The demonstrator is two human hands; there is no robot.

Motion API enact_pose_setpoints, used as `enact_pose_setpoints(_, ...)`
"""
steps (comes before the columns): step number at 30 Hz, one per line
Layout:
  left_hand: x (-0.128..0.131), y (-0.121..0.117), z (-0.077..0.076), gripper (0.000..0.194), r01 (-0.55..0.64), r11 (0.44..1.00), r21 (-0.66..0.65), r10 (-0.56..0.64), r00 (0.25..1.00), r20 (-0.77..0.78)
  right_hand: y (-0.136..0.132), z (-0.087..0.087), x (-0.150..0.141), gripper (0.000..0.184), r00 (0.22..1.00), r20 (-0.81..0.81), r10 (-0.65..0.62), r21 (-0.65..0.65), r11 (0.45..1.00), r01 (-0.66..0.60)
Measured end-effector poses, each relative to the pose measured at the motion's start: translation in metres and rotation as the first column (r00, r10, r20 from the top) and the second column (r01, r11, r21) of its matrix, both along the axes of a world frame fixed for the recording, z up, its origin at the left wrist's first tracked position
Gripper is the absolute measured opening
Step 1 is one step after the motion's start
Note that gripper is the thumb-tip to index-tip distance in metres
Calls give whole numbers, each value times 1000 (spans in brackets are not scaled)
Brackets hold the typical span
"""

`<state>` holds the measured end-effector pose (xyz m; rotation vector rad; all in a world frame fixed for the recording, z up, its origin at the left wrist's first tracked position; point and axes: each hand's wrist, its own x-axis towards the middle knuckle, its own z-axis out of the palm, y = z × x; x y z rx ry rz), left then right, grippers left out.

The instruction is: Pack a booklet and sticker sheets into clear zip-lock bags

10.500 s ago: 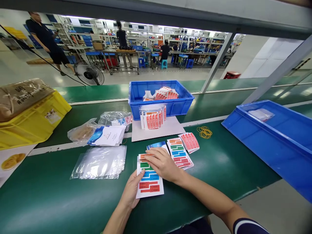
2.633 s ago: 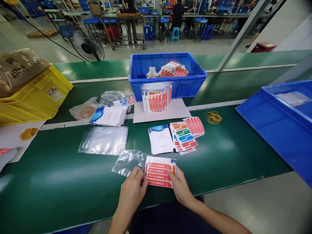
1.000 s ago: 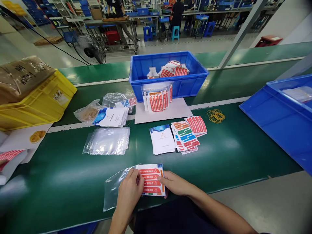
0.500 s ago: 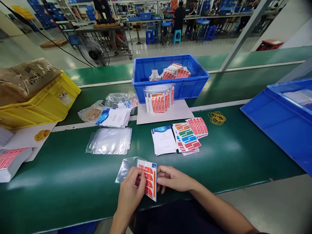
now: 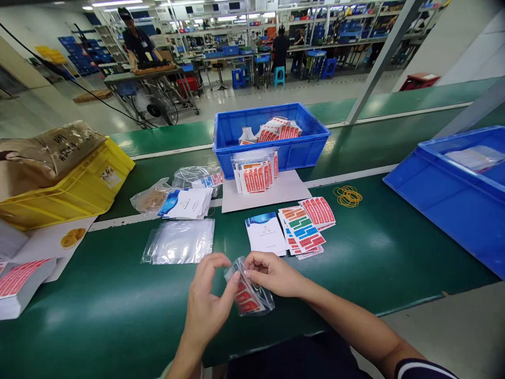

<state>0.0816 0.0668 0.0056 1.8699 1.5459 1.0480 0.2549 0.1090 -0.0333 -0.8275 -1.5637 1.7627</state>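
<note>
My right hand [image 5: 274,273] pinches the upper edge of a small clear plastic bag [image 5: 266,302] above the green bench. Red-and-white label sheets [image 5: 247,299] show through the film, and the bag is tilted. My left hand [image 5: 207,302] is at the bag's left side, thumb tip against it, index finger curved and apart from the thumb. Just beyond my hands lie a stack of white-and-blue booklets [image 5: 266,235], multicoloured label sheets [image 5: 303,230] and red label sheets [image 5: 319,211]. Flat clear bags [image 5: 183,242] lie to the left.
A blue bin [image 5: 272,152] holds label sheets; filled bags [image 5: 254,178] stand before it on white card [image 5: 272,196]. Rubber bands [image 5: 347,196] lie right, near another blue bin [image 5: 445,189]. A yellow crate [image 5: 74,184] and thick label stack [image 5: 26,287] are left. A person [image 5: 138,45] stands beyond.
The label sheets, earlier partly out of the bag, now show inside it. My right hand has moved onto the bag's edge; my left hand's pinch has opened. The view has tilted up.
</note>
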Motion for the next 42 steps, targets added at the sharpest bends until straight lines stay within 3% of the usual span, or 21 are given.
enact_pose_setpoints(2,-8,20,1,36,78,993,-84,-75,997,34,8,7,5,14,999,2,35,-1,999,-35)
enact_pose_setpoints(3,-11,29,-1,36,184,966,-179,-171,981,89,11,9,8,16,999,2,40,4,999,-40)
enact_pose_setpoints(5,-16,44,-9,18,382,861,-335,-307,916,256,17,9,14,22,1000,-20,17,10,1000,-17)
enact_pose_setpoints(7,-18,52,-23,13,399,840,-368,-242,882,404,22,3,19,25,997,-54,-55,6,998,55)
enact_pose_setpoints(9,-21,55,-38,14,278,889,-364,-53,852,521,26,-7,22,22,989,-68,-132,-14,991,131)
enact_pose_setpoints(11,-24,54,-51,15,198,901,-385,93,781,618,28,-18,23,19,986,-44,-161,-35,987,160)
enact_pose_setpoints(13,-27,53,-58,17,208,900,-383,111,742,661,28,-25,22,16,988,-5,-157,-56,986,157)
enact_pose_setpoints(18,-27,52,-53,19,338,881,-332,-136,851,507,28,-27,21,13,985,23,-173,-16,985,173)
enact_pose_setpoints(25,-23,51,-41,18,432,835,-342,-342,893,293,28,-24,22,16,987,87,-138,67,989,132)
enact_pose_setpoints(31,-21,52,-40,20,453,816,-359,-364,885,289,26,-24,20,14,985,132,-115,109,989,101)
enact_pose_setpoints(37,-9,49,-40,14,415,834,-364,-323,902,287,22,-26,13,11,984,146,-100,196,978,71)
enact_pose_setpoints(42,-7,47,-40,20,414,829,-376,-317,902,294,18,-30,8,10,985,141,-103,160,984,80)
